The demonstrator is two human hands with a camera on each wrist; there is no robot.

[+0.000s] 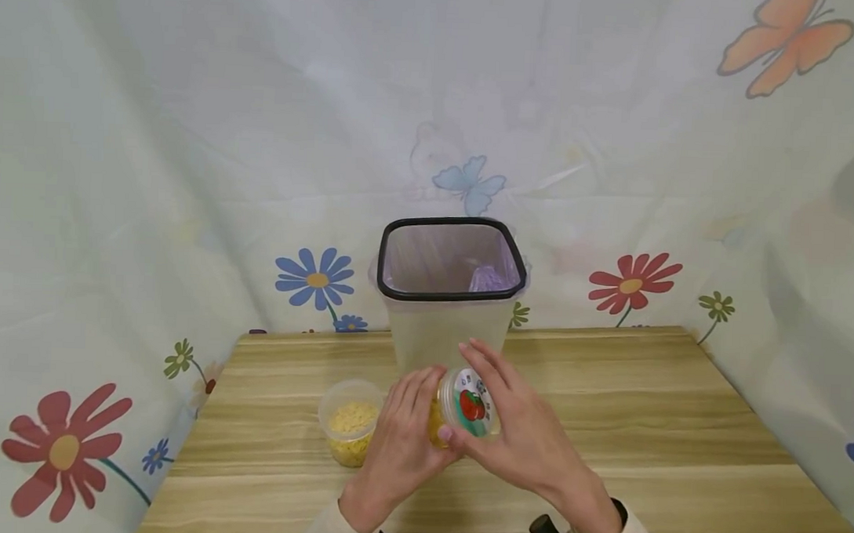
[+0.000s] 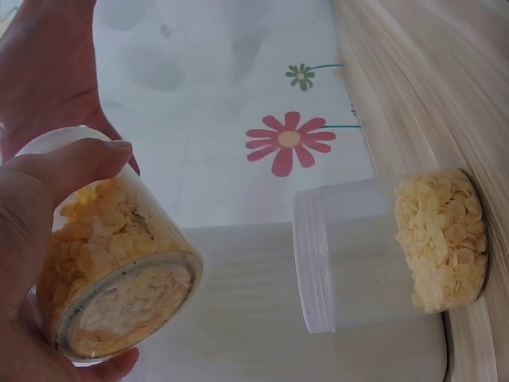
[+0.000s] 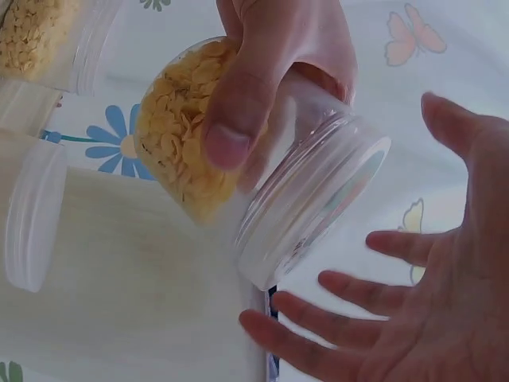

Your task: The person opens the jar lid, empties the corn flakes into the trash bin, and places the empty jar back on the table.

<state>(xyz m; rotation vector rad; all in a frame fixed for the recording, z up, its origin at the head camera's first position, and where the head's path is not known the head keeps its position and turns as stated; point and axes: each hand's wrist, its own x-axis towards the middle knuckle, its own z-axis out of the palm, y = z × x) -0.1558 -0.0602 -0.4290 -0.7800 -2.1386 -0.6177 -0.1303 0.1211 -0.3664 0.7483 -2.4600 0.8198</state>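
Note:
My left hand (image 1: 408, 438) grips a clear plastic jar (image 2: 119, 255) of yellow flakes, held tilted above the table. Its fingers and thumb curl round the jar's side. The jar's lid (image 1: 473, 401), printed with red tomatoes on green and white, faces my right hand (image 1: 527, 435). In the right wrist view that hand's fingers are spread, with a gap between them and the ribbed lid edge. Left of the hands, a second clear jar (image 1: 350, 432), partly filled with yellow flakes, stands upright on the table.
A pale bin (image 1: 449, 330) with a black rim and a purple liner stands behind the hands. All this is on a wood-grain table (image 1: 627, 407). Flowered and butterfly-printed sheets (image 1: 191, 133) hang round it. Another translucent container (image 3: 36, 215) shows at the right wrist view's left edge.

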